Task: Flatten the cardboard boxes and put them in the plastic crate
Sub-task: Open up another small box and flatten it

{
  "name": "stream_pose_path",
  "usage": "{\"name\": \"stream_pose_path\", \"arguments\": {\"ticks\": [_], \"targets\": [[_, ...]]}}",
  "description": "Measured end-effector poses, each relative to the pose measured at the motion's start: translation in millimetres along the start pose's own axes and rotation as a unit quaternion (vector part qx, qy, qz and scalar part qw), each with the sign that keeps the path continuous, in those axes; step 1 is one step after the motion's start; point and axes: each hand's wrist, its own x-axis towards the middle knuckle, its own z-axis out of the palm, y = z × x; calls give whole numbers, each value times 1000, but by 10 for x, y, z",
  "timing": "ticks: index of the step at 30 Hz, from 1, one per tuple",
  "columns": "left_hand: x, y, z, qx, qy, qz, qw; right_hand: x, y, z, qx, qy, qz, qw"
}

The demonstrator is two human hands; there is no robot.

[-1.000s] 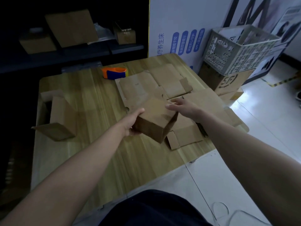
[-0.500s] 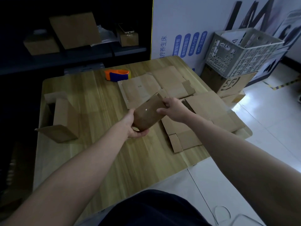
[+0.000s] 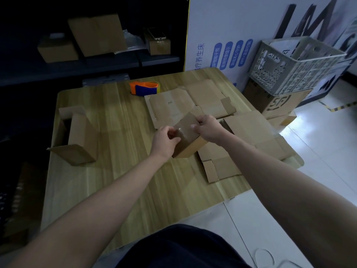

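Note:
A small closed cardboard box [image 3: 188, 140] with clear tape across its top rests on the wooden table [image 3: 116, 180], near its middle. My left hand [image 3: 164, 140] grips the box's near left corner, fingers curled over the taped top. My right hand [image 3: 208, 128] holds its far right edge. Behind and to the right lie several flattened cardboard sheets [image 3: 249, 130]. A half-opened box [image 3: 77, 138] stands at the table's left edge. The pale plastic crate [image 3: 289, 64] sits on a cardboard box at the far right, off the table.
An orange and blue tape dispenser [image 3: 144, 88] stands at the table's far edge. Dark shelves behind hold more boxes [image 3: 96, 33] and a phone. A printed white panel leans at the back right. White tiled floor lies to the right.
The small box has been turned and set lower on the table. My left hand moved from under it onto its taped top; my right hand stays on the far edge.

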Motion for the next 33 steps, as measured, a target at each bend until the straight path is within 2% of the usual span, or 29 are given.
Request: {"name": "stream_pose_path", "arguments": {"ticks": [13, 19, 27, 33], "targets": [[-32, 32, 20, 13, 24, 24, 999, -59, 39, 44, 66, -3, 36, 997], [-99, -50, 65, 44, -3, 17, 999, -115, 47, 115, 38, -6, 68, 997], [-242, -27, 93, 30, 58, 44, 997, -161, -41, 158, 16, 31, 66, 997], [-278, 25, 127, -1, 66, 16, 998, -221, -1, 166, 40, 25, 83, 995]]}}
